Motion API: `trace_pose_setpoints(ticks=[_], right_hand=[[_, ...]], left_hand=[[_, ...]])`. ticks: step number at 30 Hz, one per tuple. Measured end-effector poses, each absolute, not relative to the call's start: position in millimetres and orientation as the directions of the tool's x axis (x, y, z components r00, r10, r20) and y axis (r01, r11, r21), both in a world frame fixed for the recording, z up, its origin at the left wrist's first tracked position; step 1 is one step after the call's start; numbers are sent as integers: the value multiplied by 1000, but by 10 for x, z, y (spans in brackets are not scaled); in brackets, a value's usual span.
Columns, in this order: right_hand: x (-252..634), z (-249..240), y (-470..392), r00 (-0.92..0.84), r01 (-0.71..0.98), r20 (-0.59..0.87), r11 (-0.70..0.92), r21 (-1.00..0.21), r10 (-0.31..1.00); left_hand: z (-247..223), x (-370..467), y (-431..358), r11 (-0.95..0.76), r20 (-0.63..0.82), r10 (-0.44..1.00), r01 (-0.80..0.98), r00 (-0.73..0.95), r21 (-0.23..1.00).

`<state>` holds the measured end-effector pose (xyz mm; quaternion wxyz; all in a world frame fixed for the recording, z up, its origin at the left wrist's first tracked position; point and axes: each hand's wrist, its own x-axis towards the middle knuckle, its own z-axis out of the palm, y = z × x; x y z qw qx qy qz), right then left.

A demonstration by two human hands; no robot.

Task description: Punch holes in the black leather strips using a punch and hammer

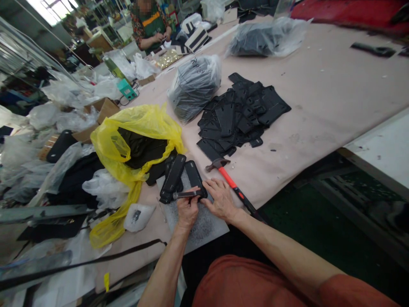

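Observation:
My left hand [188, 212] is closed round a slim metal rod-like tool [187, 194], held level above the near end of a black strip [193, 172] with rounded ends. My right hand [221, 200] grips that end of the strip between thumb and forefinger, its other fingers stretched forward. More black strips [173, 177] lie stacked just left of it. Under them is a grey-white board [204, 232] with a worn, speckled surface. A hammer [231, 182] with a red and black handle rests on the table, right of my right hand.
Beyond the hammer spreads a heap of black pieces [236, 113]. Filled plastic bags [196, 85] stand behind it. A yellow bag [140, 115] with dark contents sits left of the strips. Another person [150, 25] works at the table's far end. The table edge [300, 168] runs along the right.

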<state>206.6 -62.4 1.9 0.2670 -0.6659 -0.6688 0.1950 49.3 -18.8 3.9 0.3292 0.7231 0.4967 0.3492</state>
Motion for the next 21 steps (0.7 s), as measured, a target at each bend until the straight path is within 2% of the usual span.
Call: trace_pose_setpoints(ticks=[13,17,21], right_hand=[[2154,111,-629,24,788,104,46,-614,994],[2446,203,-723,164,835,71,-100,-541,984],[2730,189,-801,223,864,-82,-236,-444,971]], left_hand=[[3,595,-201,-331,185,939,622,289,709],[1,612,-211,-350,207,934,624,292,698],[10,603,-221,-339,200,938,619,284,709]])
